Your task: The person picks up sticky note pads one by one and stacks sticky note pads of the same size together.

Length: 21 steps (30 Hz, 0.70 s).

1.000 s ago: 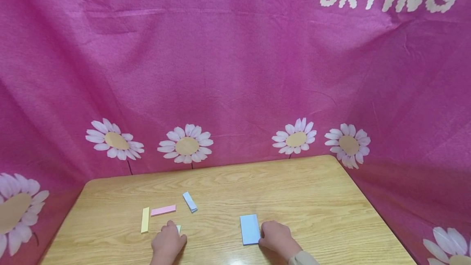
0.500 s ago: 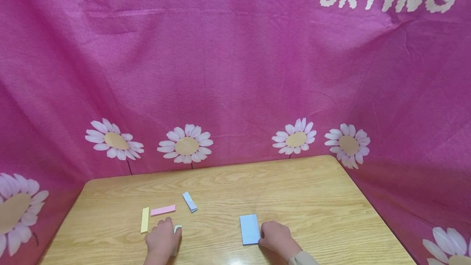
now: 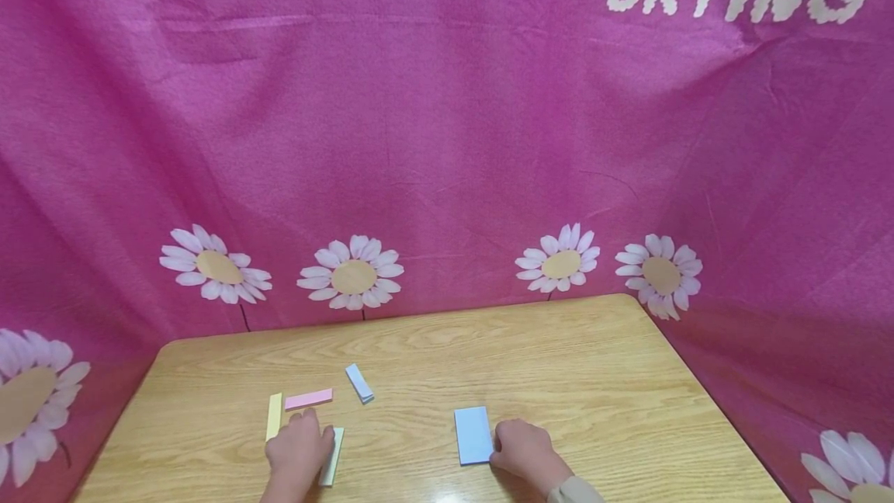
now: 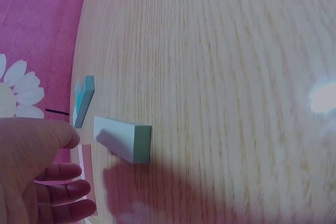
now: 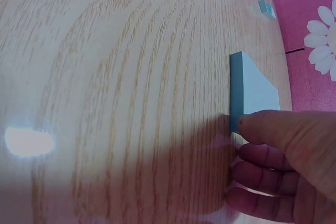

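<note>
A pad of light blue sticky notes (image 3: pixel 474 435) lies flat right of the table's middle. My right hand (image 3: pixel 524 450) rests at its right side, the thumb (image 5: pixel 254 125) overlapping the near corner and the other fingers loosely bent beside it. On the left, a narrow pale green sticky-note pad (image 3: pixel 331 457) lies slightly slanted on the table. My left hand (image 3: pixel 299 445) hovers just left of it with relaxed fingers holding nothing; in the left wrist view a gap shows between the thumb (image 4: pixel 65 134) and the green pad (image 4: pixel 121 137).
Beyond the left hand lie a narrow yellow pad (image 3: pixel 274 416), a pink pad (image 3: pixel 309 399) and a pale blue pad (image 3: pixel 359 383) with its layers slightly splayed. A pink daisy-print cloth (image 3: pixel 447 161) hangs around the wooden table (image 3: pixel 559 363).
My left hand has shifted left, off the pale green pad, uncovering it and now overlapping the yellow pad's near end. My right hand and the light blue pad have stayed put.
</note>
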Each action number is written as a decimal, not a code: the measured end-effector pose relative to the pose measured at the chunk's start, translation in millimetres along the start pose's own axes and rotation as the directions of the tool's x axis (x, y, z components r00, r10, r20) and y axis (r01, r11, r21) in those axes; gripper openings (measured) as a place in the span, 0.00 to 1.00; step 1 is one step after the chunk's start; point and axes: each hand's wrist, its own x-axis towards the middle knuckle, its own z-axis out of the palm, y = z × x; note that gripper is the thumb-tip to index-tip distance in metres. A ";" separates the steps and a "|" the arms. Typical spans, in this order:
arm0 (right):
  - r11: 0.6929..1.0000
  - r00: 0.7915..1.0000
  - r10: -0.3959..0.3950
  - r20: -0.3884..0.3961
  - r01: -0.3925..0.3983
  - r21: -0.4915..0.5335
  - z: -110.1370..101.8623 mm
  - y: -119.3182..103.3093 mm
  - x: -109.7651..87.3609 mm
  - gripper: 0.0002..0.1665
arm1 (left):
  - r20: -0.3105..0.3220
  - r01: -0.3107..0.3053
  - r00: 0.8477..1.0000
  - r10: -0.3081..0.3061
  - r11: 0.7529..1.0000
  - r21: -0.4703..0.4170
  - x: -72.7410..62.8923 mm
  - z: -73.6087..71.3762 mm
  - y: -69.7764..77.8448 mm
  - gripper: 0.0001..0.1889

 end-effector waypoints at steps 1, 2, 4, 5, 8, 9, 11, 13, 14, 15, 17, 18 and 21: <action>1.000 1.000 0.000 -0.001 0.000 0.000 0.4 0.1 0.0 0.11 | 0.006 0.003 1.000 -0.003 1.000 0.001 0.4 -0.2 -0.6 0.19; 1.000 1.000 -0.001 -0.003 0.001 -0.001 0.9 0.3 0.1 0.12 | 0.005 0.005 1.000 -0.005 1.000 0.000 0.7 -0.2 -1.5 0.19; 1.000 1.000 0.001 -0.004 -0.001 -0.002 1.4 0.5 0.3 0.12 | 0.002 0.006 1.000 -0.006 1.000 -0.002 1.5 -0.1 -3.2 0.19; 1.000 1.000 0.003 -0.005 -0.003 -0.002 1.5 0.6 0.3 0.12 | -0.001 0.004 1.000 -0.004 1.000 -0.004 1.9 -0.3 -3.9 0.19; 1.000 1.000 0.007 -0.002 -0.007 -0.001 1.0 0.6 0.3 0.12 | -0.023 -0.006 1.000 0.006 1.000 -0.004 2.7 -1.5 -5.6 0.20; 1.000 1.000 0.009 0.001 -0.009 -0.002 0.5 0.6 0.2 0.12 | -0.028 -0.008 1.000 0.008 1.000 -0.006 2.9 -2.0 -6.0 0.20; 1.000 1.000 0.009 0.004 -0.009 -0.005 0.0 0.7 0.3 0.12 | -0.034 -0.009 0.999 0.009 1.000 -0.012 3.3 -3.5 -6.9 0.20; 1.000 1.000 0.010 0.010 -0.010 -0.002 -0.5 0.8 0.1 0.12 | -0.031 -0.006 1.000 0.005 1.000 -0.016 3.8 -4.6 -7.7 0.20; 1.000 1.000 0.011 0.014 -0.011 0.000 -0.9 0.7 -0.1 0.12 | -0.027 -0.002 1.000 0.002 1.000 -0.018 3.9 -5.2 -8.2 0.20; 1.000 1.000 0.013 0.017 -0.013 0.000 -1.3 0.4 -0.2 0.11 | -0.021 0.000 1.000 0.000 1.000 -0.018 3.8 -6.0 -8.6 0.20; 1.000 1.000 0.010 0.019 -0.010 -0.002 -1.8 0.1 -0.5 0.12 | -0.013 0.003 1.000 -0.003 1.000 -0.020 3.7 -7.3 -9.4 0.20; 1.000 1.000 0.009 0.021 -0.009 -0.002 -2.1 -0.1 -0.5 0.12 | -0.012 0.003 1.000 -0.004 1.000 -0.021 3.7 -7.5 -10.1 0.21; 1.000 1.000 -0.001 0.016 0.001 -0.015 -3.1 -0.9 -0.5 0.12 | -0.013 0.003 1.000 -0.003 0.999 -0.032 4.2 -7.8 -12.3 0.20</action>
